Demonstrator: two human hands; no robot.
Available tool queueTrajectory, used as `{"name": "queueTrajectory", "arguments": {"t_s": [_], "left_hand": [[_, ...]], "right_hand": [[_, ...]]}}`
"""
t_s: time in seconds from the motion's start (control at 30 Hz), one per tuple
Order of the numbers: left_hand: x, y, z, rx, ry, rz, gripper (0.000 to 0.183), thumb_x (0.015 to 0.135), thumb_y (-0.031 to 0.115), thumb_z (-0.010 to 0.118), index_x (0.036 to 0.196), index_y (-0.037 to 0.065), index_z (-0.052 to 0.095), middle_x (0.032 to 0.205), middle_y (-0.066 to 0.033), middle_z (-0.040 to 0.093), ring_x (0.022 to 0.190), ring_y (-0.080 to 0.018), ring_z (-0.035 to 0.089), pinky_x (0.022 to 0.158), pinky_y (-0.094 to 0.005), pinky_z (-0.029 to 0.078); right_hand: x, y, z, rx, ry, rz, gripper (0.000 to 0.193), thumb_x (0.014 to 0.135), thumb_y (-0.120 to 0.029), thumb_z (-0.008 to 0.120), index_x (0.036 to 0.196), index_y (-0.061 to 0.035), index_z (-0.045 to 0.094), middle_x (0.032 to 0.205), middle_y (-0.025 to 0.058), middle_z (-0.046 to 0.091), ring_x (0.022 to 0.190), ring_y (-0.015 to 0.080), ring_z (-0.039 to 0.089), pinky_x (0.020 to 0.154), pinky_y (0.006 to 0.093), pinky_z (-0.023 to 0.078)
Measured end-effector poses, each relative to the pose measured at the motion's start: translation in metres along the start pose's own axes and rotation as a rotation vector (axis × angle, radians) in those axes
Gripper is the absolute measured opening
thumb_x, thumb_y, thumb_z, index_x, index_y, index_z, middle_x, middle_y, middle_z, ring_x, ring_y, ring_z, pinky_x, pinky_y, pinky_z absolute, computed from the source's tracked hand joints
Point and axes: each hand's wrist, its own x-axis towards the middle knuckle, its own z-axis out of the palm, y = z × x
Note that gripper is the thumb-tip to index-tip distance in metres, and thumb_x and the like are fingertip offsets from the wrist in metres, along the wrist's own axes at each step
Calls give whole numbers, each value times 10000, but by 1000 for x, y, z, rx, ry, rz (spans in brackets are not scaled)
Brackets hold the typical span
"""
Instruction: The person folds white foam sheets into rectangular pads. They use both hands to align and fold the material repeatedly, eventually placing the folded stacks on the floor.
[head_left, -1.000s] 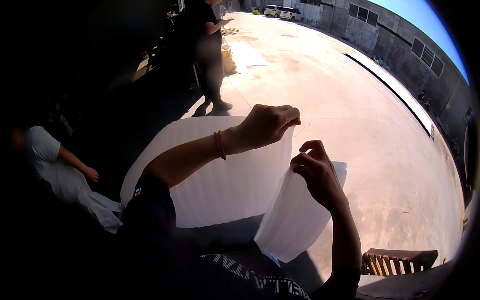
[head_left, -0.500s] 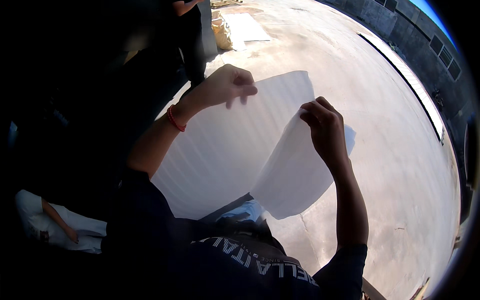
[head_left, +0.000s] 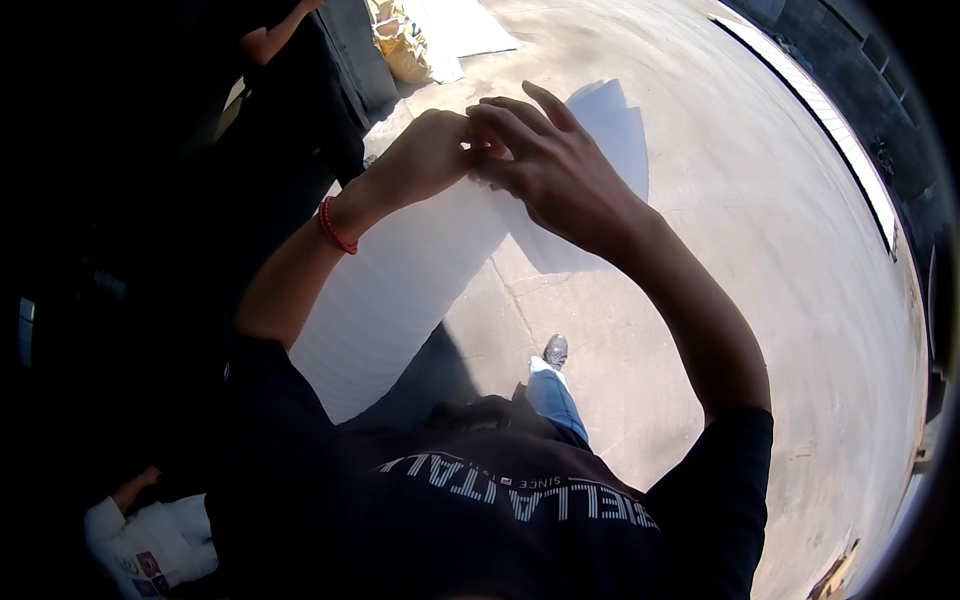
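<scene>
A thin white sheet (head_left: 390, 290), perhaps foam or fabric, hangs in front of me. It narrows to a gathered spot at my hands and flares out on both sides. My left hand (head_left: 430, 150), with a red bead bracelet on the wrist, is closed on the sheet at that spot. Over it reaches my right hand (head_left: 550, 170); its thumb and bent fingers meet the gathered sheet beside the left fingers, while one finger sticks up. The fingertips partly hide one another. Beyond the right hand the sheet's far end fans out in layered folds.
A person in dark clothes (head_left: 300, 90) stands at the upper left. Another in a white top (head_left: 165, 540) is at the lower left. A yellowish sack (head_left: 402, 45) stands by a grey pillar (head_left: 355, 55). Sunlit concrete (head_left: 720, 260) spreads right, toward a long white strip (head_left: 830, 120) by a wall.
My right hand has moved up and left to meet my left hand. The sheet, spread between them before, is now gathered at the hands, and my leg and shoe show below.
</scene>
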Motion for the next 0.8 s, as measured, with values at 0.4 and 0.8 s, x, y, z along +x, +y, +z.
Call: {"name": "queueTrajectory", "arguments": {"t_s": [0.4, 0.8], "left_hand": [[194, -112, 15, -174, -118, -337, 117, 868, 97, 549, 930, 12, 600, 815, -105, 632, 729, -158, 625, 668, -283, 506], [271, -219, -52, 4, 54, -522, 224, 899, 220, 527, 1011, 45, 610, 855, -112, 653, 773, -196, 643, 692, -302, 500]], "right_hand": [[41, 253, 96, 313, 125, -179, 207, 766, -70, 615, 959, -119, 670, 1047, 48, 537, 952, 193, 540, 878, 304, 396], [163, 367, 160, 412, 241, -370, 130, 648, -70, 701, 777, -84, 692, 1101, 108, 494, 1121, 224, 450, 927, 394, 370]]}}
